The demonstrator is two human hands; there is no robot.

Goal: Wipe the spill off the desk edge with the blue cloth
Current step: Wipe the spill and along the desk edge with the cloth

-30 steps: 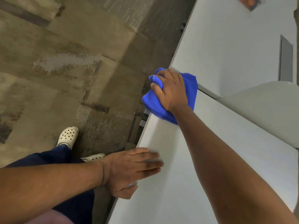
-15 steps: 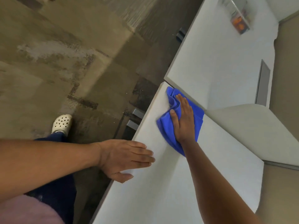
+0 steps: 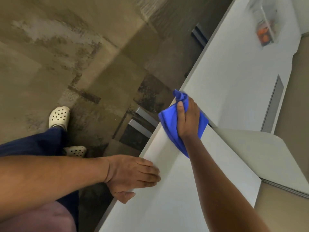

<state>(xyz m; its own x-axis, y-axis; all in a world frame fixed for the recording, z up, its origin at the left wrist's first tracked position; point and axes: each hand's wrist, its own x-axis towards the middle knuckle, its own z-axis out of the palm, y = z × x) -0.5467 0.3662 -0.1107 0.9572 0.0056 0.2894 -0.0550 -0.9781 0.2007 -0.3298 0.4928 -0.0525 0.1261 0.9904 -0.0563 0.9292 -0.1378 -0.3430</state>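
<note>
With the right hand (image 3: 187,121) clenched on the bunched blue cloth (image 3: 168,121) at the worktop (image 3: 192,190) edge and the left hand (image 3: 132,176) flat, fingers open and empty, bracing nearby, firm overlapping strokes along the edge should suit best.

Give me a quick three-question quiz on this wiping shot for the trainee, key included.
1. True or false: the blue cloth lies spread flat with no hand on it.
2. Which hand grips the cloth? A) left hand B) right hand
3. Fill in: the left hand rests flat on the white ____ edge.

Key: 1. False, it is bunched in a hand at the desk edge. 2. B. 3. desk.
</note>
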